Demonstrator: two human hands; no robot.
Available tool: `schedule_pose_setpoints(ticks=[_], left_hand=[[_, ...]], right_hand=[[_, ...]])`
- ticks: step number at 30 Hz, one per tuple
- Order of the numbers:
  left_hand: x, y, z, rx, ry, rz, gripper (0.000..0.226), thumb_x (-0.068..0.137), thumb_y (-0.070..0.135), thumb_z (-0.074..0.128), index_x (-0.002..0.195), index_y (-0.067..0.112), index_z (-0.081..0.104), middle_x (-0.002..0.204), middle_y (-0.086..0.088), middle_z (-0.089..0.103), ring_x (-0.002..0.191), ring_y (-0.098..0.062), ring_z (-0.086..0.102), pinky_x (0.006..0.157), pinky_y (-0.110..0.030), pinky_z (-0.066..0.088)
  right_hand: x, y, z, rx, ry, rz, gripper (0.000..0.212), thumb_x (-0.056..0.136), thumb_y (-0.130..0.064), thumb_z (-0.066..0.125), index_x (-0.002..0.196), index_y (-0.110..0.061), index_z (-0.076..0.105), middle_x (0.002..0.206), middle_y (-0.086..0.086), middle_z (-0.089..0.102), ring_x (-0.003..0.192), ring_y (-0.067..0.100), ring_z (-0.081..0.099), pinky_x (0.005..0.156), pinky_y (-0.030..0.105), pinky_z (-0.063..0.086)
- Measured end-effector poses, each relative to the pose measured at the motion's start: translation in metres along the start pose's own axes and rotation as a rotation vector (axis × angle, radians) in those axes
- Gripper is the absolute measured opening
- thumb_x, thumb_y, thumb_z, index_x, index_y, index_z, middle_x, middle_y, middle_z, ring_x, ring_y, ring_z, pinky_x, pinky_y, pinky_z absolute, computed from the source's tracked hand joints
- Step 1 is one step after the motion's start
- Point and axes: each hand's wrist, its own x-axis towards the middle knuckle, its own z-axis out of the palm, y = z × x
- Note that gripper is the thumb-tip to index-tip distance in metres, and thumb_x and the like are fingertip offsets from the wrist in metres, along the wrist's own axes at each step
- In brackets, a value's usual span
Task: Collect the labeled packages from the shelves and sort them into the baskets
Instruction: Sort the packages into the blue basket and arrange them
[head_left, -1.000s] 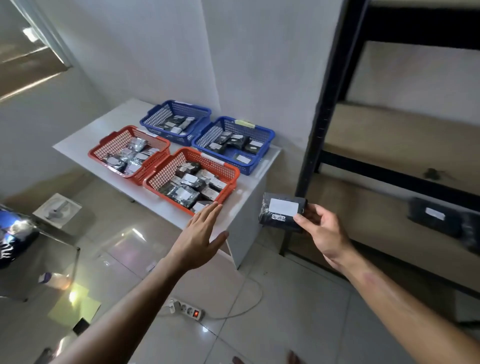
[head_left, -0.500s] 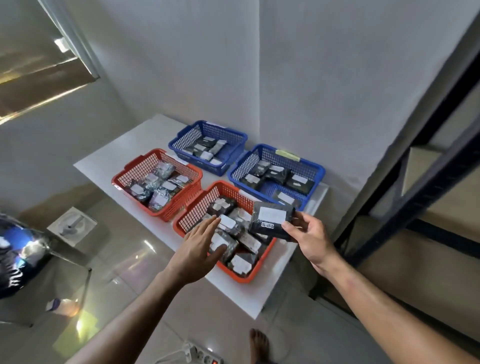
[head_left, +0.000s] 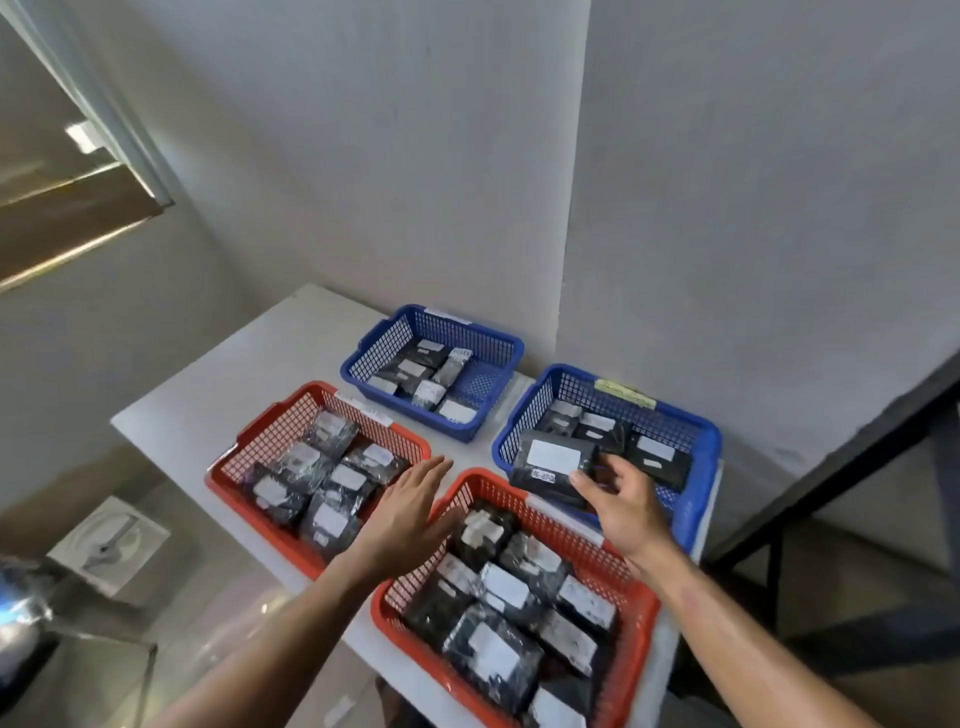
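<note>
Your right hand (head_left: 626, 512) pinches the labeled package (head_left: 553, 467) label-up over the near blue basket (head_left: 696, 499) for sorting; left hand (head_left: 410, 512) hovers flat, empty

2 blue mesh baskets (head_left: 691, 447), 2 red (head_left: 270, 436); black pkgs (head_left: 550, 467) w/ white labels.

Single head view, looking steeply down, close over table (head_left: 218, 410) with baskets.

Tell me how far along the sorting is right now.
Done: all four baskets hold labeled packages, such as the near red basket. In hand: the right hand holds a black package over the right blue basket, not yet released. Left hand is free. Shelves are out of view.
</note>
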Motion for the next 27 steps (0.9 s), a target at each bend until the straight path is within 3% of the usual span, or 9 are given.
schedule_pose_setpoints(ticks=[2, 4, 6, 11, 15, 17, 21, 23, 27], left_hand=[[0.037, -0.032, -0.011, 0.012, -0.036, 0.011, 0.074, 0.1, 0.061, 0.046, 0.16, 0.024, 0.024, 0.167, -0.001, 0.025, 0.152, -0.018, 0.024, 0.124, -0.04, 0.024], [0.075, -0.067, -0.021, 0.019, -0.064, 0.037, 0.073, 0.099, 0.058, 0.049, 0.16, 0.023, 0.026, 0.165, -0.001, 0.027, 0.15, -0.019, 0.026, 0.122, -0.039, 0.025], [0.114, -0.1, -0.03, 0.024, -0.092, 0.06, 0.074, 0.098, 0.059, 0.049, 0.16, 0.025, 0.025, 0.166, 0.001, 0.025, 0.15, -0.019, 0.026, 0.122, -0.04, 0.024], [0.199, -0.177, -0.029, 0.124, -0.143, 0.16, 0.088, 0.088, 0.079, 0.027, 0.159, 0.025, 0.028, 0.164, 0.001, 0.03, 0.15, -0.021, 0.028, 0.124, -0.049, 0.022], [0.238, -0.214, -0.02, 0.21, -0.211, 0.212, 0.088, 0.091, 0.082, 0.029, 0.159, 0.026, 0.026, 0.162, 0.003, 0.032, 0.15, -0.02, 0.026, 0.125, -0.057, 0.007], [0.246, -0.224, -0.016, 0.221, -0.256, 0.221, 0.088, 0.091, 0.084, 0.029, 0.158, 0.027, 0.028, 0.16, 0.004, 0.033, 0.149, -0.02, 0.026, 0.125, -0.058, 0.003], [0.251, -0.239, -0.006, 0.258, -0.241, 0.287, 0.087, 0.091, 0.086, 0.025, 0.152, 0.027, 0.043, 0.15, 0.005, 0.049, 0.139, -0.019, 0.04, 0.119, -0.054, 0.021], [0.252, -0.243, 0.0, 0.247, -0.186, 0.315, 0.087, 0.091, 0.087, 0.023, 0.145, 0.027, 0.052, 0.139, 0.007, 0.058, 0.127, -0.018, 0.049, 0.109, -0.049, 0.032], [0.252, -0.244, 0.004, 0.242, -0.163, 0.316, 0.08, 0.091, 0.086, 0.022, 0.139, 0.031, 0.055, 0.126, 0.013, 0.058, 0.113, -0.015, 0.05, 0.098, -0.043, 0.034]], right_hand=[[0.035, -0.006, 0.032, -0.037, 0.035, 0.0, 0.017, 0.091, -0.021, 0.075, 0.093, -0.032, 0.063, 0.088, -0.014, 0.071, 0.084, 0.009, 0.071, 0.072, 0.014, 0.053], [0.071, -0.009, 0.064, -0.037, 0.08, 0.02, 0.016, 0.088, -0.02, 0.077, 0.099, -0.03, 0.069, 0.09, -0.011, 0.076, 0.088, 0.011, 0.074, 0.081, 0.029, 0.06], [0.111, -0.015, 0.096, -0.036, 0.118, 0.015, 0.021, 0.089, -0.017, 0.076, 0.107, -0.025, 0.069, 0.092, -0.009, 0.076, 0.085, 0.007, 0.074, 0.082, 0.031, 0.061], [0.207, -0.013, 0.158, -0.146, 0.227, 0.016, 0.052, 0.088, -0.02, 0.075, 0.134, -0.025, 0.052, 0.101, -0.005, 0.07, 0.088, 0.012, 0.071, 0.085, 0.039, 0.06], [0.268, -0.001, 0.193, -0.353, 0.163, 0.076, 0.058, 0.097, -0.017, 0.063, 0.144, -0.039, 0.038, 0.106, 0.005, 0.065, 0.069, 0.015, 0.064, 0.056, 0.03, 0.054], [0.294, 0.005, 0.206, -0.468, 0.112, 0.11, 0.053, 0.1, -0.013, 0.058, 0.145, -0.035, 0.039, 0.115, 0.006, 0.062, 0.071, 0.016, 0.064, 0.053, 0.03, 0.054], [0.332, 0.013, 0.223, -0.673, 0.099, 0.156, 0.06, 0.097, -0.001, 0.054, 0.15, -0.022, 0.035, 0.113, 0.007, 0.06, 0.088, 0.021, 0.063, 0.067, 0.034, 0.055], [0.347, 0.014, 0.228, -0.763, 0.086, 0.205, 0.064, 0.093, 0.002, 0.054, 0.149, -0.019, 0.032, 0.115, 0.012, 0.061, 0.088, 0.023, 0.061, 0.062, 0.03, 0.048], [0.372, 0.023, 0.233, -0.88, 0.051, 0.321, 0.071, 0.092, 0.002, 0.055, 0.153, -0.014, 0.022, 0.126, 0.019, 0.059, 0.102, 0.031, 0.063, 0.067, 0.032, 0.043]])
